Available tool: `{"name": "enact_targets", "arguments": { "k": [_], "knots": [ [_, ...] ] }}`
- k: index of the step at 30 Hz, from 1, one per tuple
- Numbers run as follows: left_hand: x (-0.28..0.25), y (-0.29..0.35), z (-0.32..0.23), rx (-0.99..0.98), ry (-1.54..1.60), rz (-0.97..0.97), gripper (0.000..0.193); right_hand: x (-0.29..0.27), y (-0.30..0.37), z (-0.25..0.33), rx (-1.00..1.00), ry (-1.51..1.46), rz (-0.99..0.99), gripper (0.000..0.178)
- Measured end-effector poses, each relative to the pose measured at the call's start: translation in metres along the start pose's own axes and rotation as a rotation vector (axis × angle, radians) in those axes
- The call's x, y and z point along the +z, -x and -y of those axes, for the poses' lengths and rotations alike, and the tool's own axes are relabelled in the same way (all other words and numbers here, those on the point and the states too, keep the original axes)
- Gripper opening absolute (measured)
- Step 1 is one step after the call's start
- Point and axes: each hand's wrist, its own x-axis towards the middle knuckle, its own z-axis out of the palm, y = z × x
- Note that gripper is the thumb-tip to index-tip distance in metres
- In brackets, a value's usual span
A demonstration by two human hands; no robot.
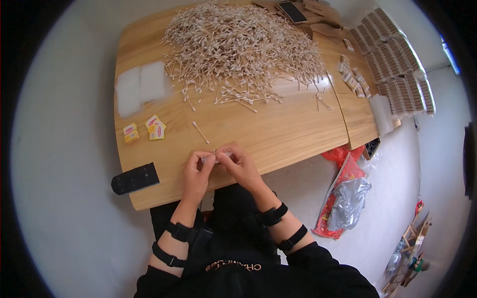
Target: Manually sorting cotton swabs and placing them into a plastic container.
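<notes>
At the table's front edge, my left hand (198,170) and my right hand (240,165) come together, thumbs side by side. Between their fingertips they pinch a small whitish, see-through plastic bag (204,160); most of it is covered by the fingers, so I cannot tell what is inside. Just beyond the hands lies a single cotton swab (200,132). A big heap of loose cotton swabs (238,47) covers the far part of the table, with strays along its near side.
Two stacks of clear plastic bags (130,92) lie at left. Nearer are small yellow-and-white boxes (156,130) and a black flat object (135,179) over the left edge. Packed swab bundles (397,64) stand far right, with small packs (354,82) beside them. A phone (291,12) lies at the back.
</notes>
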Motion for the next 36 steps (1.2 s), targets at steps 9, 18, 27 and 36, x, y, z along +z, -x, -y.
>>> {"name": "enact_targets", "arguments": {
  "k": [9,18,27,36],
  "knots": [
    [0.0,-0.009,0.001,-0.011,0.096,-0.057,0.018,0.02,-0.008,0.009,0.123,-0.146,-0.14,0.022],
    [-0.003,-0.009,-0.005,0.162,-0.189,-0.025,0.015,0.011,-0.007,-0.001,-0.006,-0.068,-0.12,0.02],
    [-0.047,0.028,-0.057,0.155,-0.55,0.072,0.018,-0.006,0.016,0.038,-0.201,0.269,-0.044,0.012],
    [-0.245,0.192,0.023,-0.827,-0.4,-0.123,0.02,-0.034,0.028,0.037,-0.011,0.16,-0.074,0.01]
  ]
}}
